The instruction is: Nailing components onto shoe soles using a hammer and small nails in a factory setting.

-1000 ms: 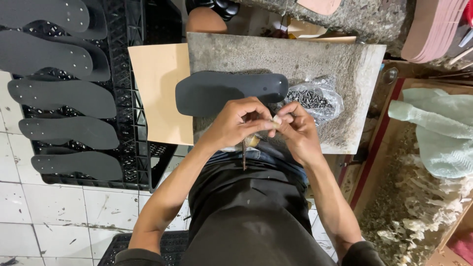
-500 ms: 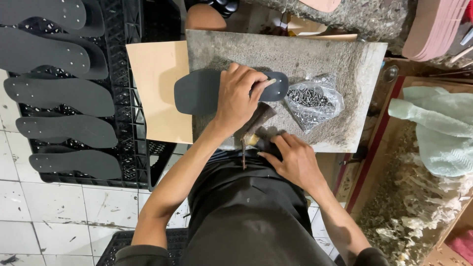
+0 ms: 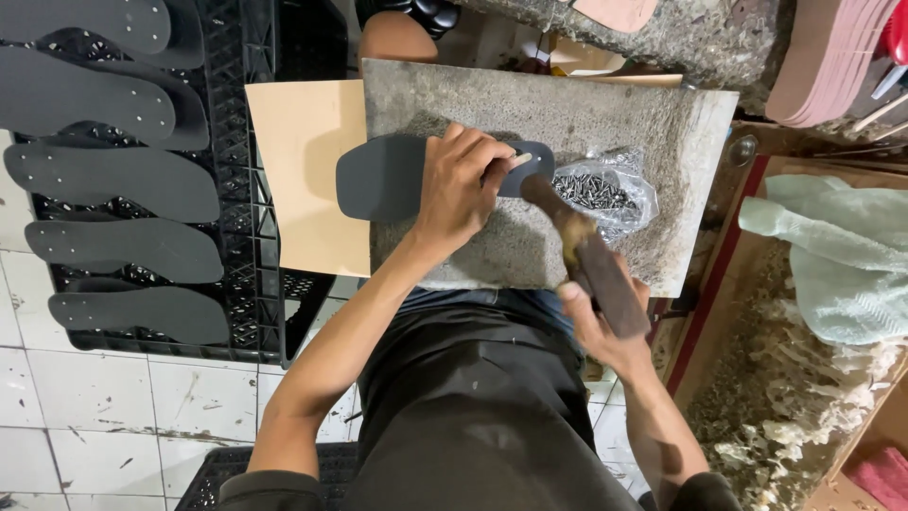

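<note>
A dark grey shoe sole (image 3: 383,177) lies flat on a rough stone slab (image 3: 605,114) in front of me. My left hand (image 3: 461,185) rests on the sole's right half, fingertips pinched near its heel end, perhaps on a small nail. My right hand (image 3: 605,326) grips the dark wooden handle of a hammer (image 3: 586,255), whose head end points toward the sole's heel. A clear plastic bag of small metal nails (image 3: 601,192) sits just right of the sole.
A tan cardboard sheet (image 3: 303,170) lies under the slab's left edge. A black plastic crate (image 3: 236,237) on the left carries several grey soles (image 3: 123,180). Pale green cloth (image 3: 832,255) and scrap shavings fill a wooden box at right. Pink soles are stacked top right.
My left hand moved from the lap onto the sole and pinched at its heel end. My right hand dropped to the lap, then came up holding the hammer.
</note>
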